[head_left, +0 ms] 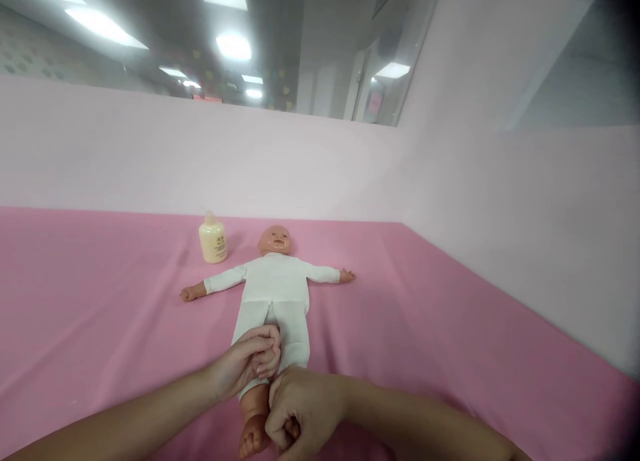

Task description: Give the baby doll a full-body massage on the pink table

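Pink cloth [100, 301] covers the surface where the baby doll [274, 284] lies on its back in white clothes, arms spread, head towards the wall. Your left hand [247, 364] grips the doll's left-side leg at the trouser cuff; your right hand [297, 411] is clenched just beside its bare foot [253, 437]. A cream bottle [213, 238] stands upright near the doll's head

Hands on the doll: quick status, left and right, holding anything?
Left hand: closed around the doll's lower leg at the trouser cuff.
Right hand: curled shut at the doll's foot, apparently gripping it.
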`<control>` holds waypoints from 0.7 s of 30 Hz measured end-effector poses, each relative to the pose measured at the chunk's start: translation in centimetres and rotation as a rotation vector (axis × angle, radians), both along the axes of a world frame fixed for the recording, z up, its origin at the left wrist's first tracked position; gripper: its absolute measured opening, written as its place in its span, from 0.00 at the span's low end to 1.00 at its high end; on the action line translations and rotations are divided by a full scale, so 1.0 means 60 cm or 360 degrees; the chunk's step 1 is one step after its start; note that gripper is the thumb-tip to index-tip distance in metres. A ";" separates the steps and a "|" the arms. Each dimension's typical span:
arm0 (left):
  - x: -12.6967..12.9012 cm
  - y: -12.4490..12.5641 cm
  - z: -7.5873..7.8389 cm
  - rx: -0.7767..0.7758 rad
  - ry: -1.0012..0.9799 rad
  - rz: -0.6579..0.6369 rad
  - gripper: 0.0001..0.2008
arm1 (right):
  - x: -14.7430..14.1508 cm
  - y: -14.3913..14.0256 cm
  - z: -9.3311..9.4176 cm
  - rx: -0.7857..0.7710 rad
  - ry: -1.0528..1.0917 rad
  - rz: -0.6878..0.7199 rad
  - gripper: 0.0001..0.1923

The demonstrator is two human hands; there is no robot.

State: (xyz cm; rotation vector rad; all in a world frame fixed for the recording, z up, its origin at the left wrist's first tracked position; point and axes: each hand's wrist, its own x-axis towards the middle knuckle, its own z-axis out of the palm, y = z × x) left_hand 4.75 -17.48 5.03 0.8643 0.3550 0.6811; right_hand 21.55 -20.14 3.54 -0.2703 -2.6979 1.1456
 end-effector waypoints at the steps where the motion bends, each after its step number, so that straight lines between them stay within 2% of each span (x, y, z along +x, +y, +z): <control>1: 0.000 0.001 0.000 -0.0006 -0.0002 0.0000 0.10 | 0.002 0.000 0.007 -0.0037 -0.0033 0.0002 0.29; 13: 0.000 0.005 -0.002 -0.0041 -0.0072 -0.0015 0.08 | 0.004 -0.006 0.088 -0.0337 -0.0707 -0.0021 0.23; 17: -0.001 0.007 -0.002 -0.0025 -0.0147 -0.0039 0.07 | 0.003 -0.010 0.107 -0.0383 -0.0772 -0.0087 0.23; 21: -0.003 0.007 -0.001 -0.0005 -0.0200 -0.0080 0.08 | 0.004 -0.009 0.114 -0.0567 -0.0793 -0.0108 0.23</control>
